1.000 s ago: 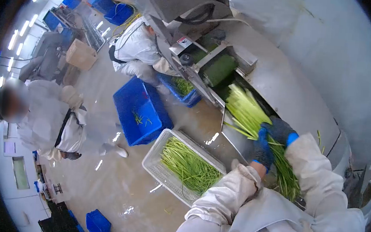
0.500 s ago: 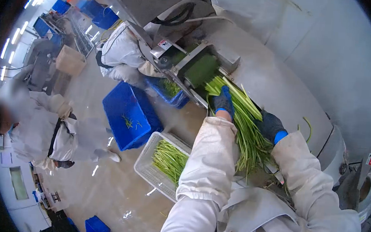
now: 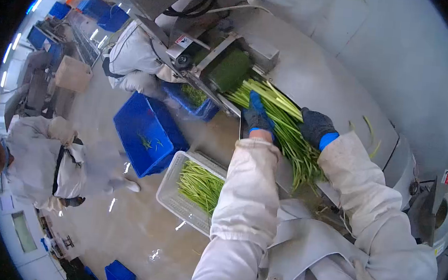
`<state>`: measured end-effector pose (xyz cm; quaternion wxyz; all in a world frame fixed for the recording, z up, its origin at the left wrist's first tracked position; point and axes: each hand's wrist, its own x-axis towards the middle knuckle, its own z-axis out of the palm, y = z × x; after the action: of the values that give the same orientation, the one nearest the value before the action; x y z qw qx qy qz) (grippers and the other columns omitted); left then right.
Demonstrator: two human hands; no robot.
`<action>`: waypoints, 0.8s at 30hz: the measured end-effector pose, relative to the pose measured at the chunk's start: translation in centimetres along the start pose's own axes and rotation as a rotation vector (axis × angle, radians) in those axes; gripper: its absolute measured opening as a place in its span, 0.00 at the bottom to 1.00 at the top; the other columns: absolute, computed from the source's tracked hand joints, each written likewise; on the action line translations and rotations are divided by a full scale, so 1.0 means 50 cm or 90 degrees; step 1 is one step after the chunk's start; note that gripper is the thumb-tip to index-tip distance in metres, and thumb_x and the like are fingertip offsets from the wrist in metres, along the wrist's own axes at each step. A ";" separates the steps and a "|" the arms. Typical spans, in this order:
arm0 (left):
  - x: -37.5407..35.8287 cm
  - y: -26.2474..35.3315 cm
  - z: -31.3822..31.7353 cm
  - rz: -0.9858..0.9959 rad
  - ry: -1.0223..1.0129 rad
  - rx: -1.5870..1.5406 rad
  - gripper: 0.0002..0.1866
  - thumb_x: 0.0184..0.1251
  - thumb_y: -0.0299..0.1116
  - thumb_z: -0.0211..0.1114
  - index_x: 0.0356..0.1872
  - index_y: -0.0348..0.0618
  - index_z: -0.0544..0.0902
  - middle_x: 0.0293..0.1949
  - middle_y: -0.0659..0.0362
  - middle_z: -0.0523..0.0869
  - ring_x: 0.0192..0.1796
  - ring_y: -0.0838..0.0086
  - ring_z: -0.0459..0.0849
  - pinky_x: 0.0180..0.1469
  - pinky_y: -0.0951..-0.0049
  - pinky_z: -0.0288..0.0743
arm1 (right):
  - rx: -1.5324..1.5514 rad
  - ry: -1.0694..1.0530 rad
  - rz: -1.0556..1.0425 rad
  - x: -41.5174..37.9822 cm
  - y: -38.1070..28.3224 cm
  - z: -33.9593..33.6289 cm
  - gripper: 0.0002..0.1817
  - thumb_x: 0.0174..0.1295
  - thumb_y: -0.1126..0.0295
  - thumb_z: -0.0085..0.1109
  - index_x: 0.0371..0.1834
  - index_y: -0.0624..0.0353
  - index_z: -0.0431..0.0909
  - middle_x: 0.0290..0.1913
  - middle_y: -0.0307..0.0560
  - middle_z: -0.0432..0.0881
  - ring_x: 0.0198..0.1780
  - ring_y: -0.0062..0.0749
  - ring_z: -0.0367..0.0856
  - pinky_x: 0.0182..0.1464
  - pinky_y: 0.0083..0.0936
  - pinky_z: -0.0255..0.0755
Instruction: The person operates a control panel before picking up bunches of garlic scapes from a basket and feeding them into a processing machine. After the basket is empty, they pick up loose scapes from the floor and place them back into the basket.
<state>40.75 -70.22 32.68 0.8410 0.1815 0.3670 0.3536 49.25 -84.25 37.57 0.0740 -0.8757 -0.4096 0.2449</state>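
The fingers of the left hand (image 3: 257,119), in a dark glove with a blue cuff, lie flat and nearly straight along the left edge of a bundle of long green stalks (image 3: 282,131), pressing against it rather than closing round it. The fingers of the right hand (image 3: 315,127), gloved the same way, curl down over the right side of the same bundle; how tightly they close cannot be told. The single bundle lies between the two hands on the sloping steel worktop (image 3: 338,91) of a machine, its pale ends touching a dark green roller (image 3: 228,69) at the machine's mouth.

Both arms wear white sleeves. Below the left arm, one white perforated crate (image 3: 177,197) sits on the wet floor (image 3: 122,227) with more green stalks lying in it. Just beside it stands one large blue crate (image 3: 148,134) holding a few stray stalks. A second, smaller blue crate (image 3: 193,98) with greens sits under the machine, and a third blue crate (image 3: 118,276) shows near the bottom edge.

Two other people in white work clothes are in view: one person crouching (image 3: 130,61) beside the machine, another bent over (image 3: 43,162) at the far left. One cardboard box (image 3: 74,74) stands behind them.
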 end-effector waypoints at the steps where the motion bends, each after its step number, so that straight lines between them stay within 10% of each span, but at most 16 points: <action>1: -0.020 0.022 0.020 0.070 -0.014 0.030 0.24 0.62 0.45 0.61 0.55 0.43 0.72 0.50 0.56 0.78 0.46 0.68 0.78 0.46 0.66 0.75 | -0.014 -0.009 0.032 -0.021 -0.014 -0.031 0.23 0.55 0.58 0.54 0.52 0.58 0.68 0.41 0.61 0.79 0.45 0.54 0.77 0.48 0.45 0.69; 6: -0.124 -0.009 -0.060 0.132 -0.078 0.100 0.29 0.64 0.39 0.59 0.65 0.48 0.60 0.54 0.55 0.75 0.50 0.63 0.77 0.49 0.65 0.75 | -0.077 -0.029 0.047 -0.096 0.001 -0.064 0.23 0.54 0.61 0.54 0.50 0.63 0.68 0.40 0.60 0.80 0.43 0.50 0.79 0.46 0.43 0.71; 13: -0.060 0.026 -0.023 -0.210 -0.172 -0.120 0.23 0.68 0.49 0.49 0.55 0.46 0.73 0.52 0.55 0.78 0.52 0.64 0.77 0.56 0.61 0.69 | 0.007 -0.036 0.031 0.044 -0.053 0.008 0.18 0.54 0.62 0.51 0.44 0.62 0.71 0.39 0.62 0.80 0.44 0.55 0.79 0.47 0.45 0.71; 21: -0.202 0.039 -0.123 -0.082 0.110 0.063 0.20 0.69 0.47 0.50 0.57 0.50 0.71 0.55 0.62 0.75 0.57 0.68 0.71 0.62 0.66 0.63 | 0.078 0.088 0.075 0.019 -0.041 0.061 0.17 0.60 0.67 0.43 0.48 0.66 0.71 0.49 0.67 0.76 0.50 0.55 0.77 0.54 0.42 0.68; 24: -0.206 0.059 -0.182 -0.018 -0.055 0.074 0.21 0.70 0.45 0.48 0.59 0.46 0.70 0.57 0.59 0.74 0.59 0.65 0.71 0.63 0.64 0.63 | 0.040 0.068 -0.004 0.081 -0.074 0.056 0.17 0.60 0.70 0.44 0.50 0.66 0.72 0.48 0.68 0.76 0.51 0.55 0.76 0.55 0.38 0.68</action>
<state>27.69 -75.28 33.34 0.8491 0.2398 0.3529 0.3115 47.58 -78.98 34.86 0.1241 -0.8835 -0.3998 0.2101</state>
